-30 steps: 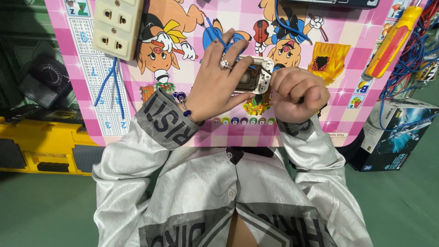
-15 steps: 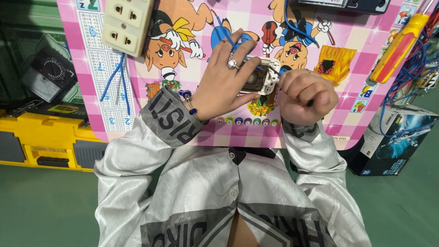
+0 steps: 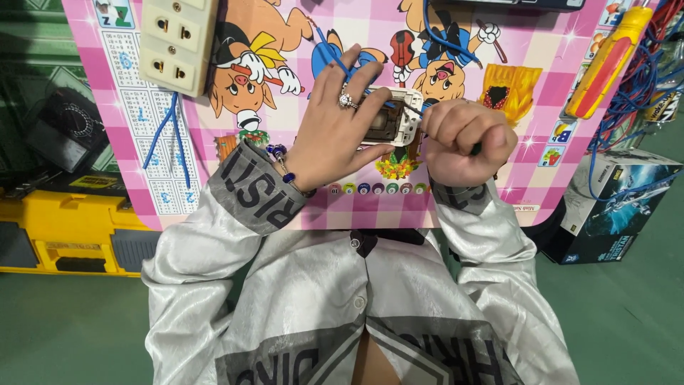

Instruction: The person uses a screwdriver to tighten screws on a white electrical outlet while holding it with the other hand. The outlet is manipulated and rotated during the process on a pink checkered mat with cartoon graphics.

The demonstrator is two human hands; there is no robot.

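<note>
On the pink cartoon worktop (image 3: 499, 199), the left hand (image 3: 335, 135) holds a small white socket part (image 3: 393, 122) in its grip, with fingers curled over the top. Just beside it, the right hand (image 3: 463, 139) is clenched tight around a thin tool whose tip touches the part. Blue wires (image 3: 342, 60) run up from the part, a cream socket block (image 3: 178, 43) lies far left, and a yellow and red screwdriver (image 3: 605, 64) lies far right.

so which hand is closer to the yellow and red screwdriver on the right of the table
Right. The right hand is a fist just left of and below the yellow and red screwdriver; the left hand is farther left, holding the white socket part.
</note>
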